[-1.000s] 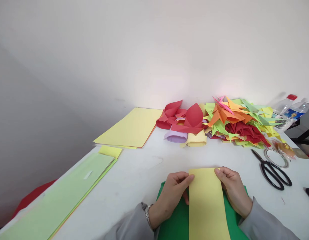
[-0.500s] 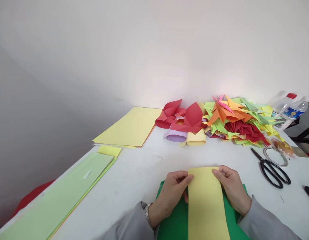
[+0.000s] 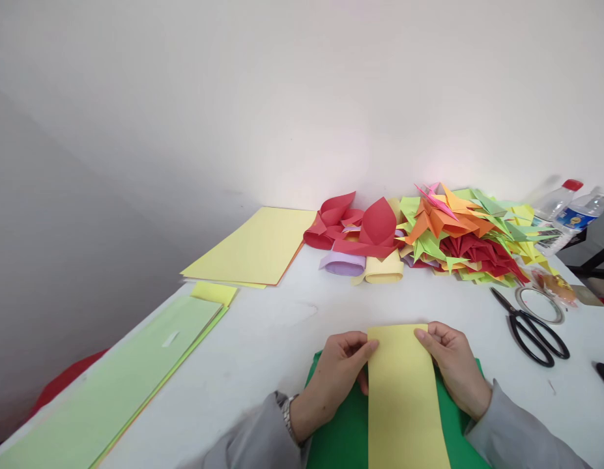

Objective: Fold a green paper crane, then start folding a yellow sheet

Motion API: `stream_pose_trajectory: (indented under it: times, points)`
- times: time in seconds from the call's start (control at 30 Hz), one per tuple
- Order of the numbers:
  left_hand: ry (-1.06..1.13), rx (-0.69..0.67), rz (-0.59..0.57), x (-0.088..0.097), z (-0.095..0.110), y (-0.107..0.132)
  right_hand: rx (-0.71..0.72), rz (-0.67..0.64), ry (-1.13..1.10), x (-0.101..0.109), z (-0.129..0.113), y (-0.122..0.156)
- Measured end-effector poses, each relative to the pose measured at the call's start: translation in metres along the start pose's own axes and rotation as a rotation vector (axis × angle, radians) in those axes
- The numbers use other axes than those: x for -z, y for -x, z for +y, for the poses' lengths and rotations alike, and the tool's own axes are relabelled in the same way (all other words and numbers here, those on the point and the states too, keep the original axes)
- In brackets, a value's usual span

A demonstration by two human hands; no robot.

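Note:
A long strip of yellow paper (image 3: 403, 397) runs toward me, its far edge raised between my hands. My left hand (image 3: 335, 370) pinches the strip's far left corner, thumb on top. At the far right corner my right hand (image 3: 455, 366) grips the same strip between thumb and fingers. Beneath the strip and both hands lies a green sheet (image 3: 338, 433), partly covered. The near end of the strip runs out of view at the bottom.
On the left lie light green paper (image 3: 150, 365) and a yellow sheet stack (image 3: 253, 247). Red paper shapes (image 3: 377, 228) and folded colored paper pieces (image 3: 458, 228) sit along the wall. Black scissors (image 3: 531, 329), a tape roll (image 3: 541, 306) and plastic bottles (image 3: 578, 213) are on the right.
Almost nothing differs. Both hands keep their hold on the yellow paper strip, and the view has shifted very slightly.

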State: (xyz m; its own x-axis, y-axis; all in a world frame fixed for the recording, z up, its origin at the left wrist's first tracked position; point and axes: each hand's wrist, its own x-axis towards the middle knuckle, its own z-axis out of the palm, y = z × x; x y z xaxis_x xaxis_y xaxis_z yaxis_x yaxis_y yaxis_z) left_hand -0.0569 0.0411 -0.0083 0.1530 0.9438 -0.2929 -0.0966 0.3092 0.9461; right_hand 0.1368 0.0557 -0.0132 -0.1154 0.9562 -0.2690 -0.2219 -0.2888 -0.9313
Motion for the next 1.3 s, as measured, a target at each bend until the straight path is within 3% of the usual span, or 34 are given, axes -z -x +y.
stream_pose_trajectory:
  times: [0.63, 0.9, 1.3]
  points:
    - [0.018, -0.037, 0.006, -0.002, 0.007, 0.002, -0.014, -0.045, -0.016, 0.002, 0.001, 0.000]
    - [-0.061, -0.138, 0.064, 0.000, 0.007, -0.011, 0.039, 0.022, -0.044, 0.004, 0.004, -0.006]
    - [-0.092, -0.115, 0.091, 0.002, 0.007, -0.015, 0.070, 0.049, 0.019, 0.006, 0.008, -0.008]
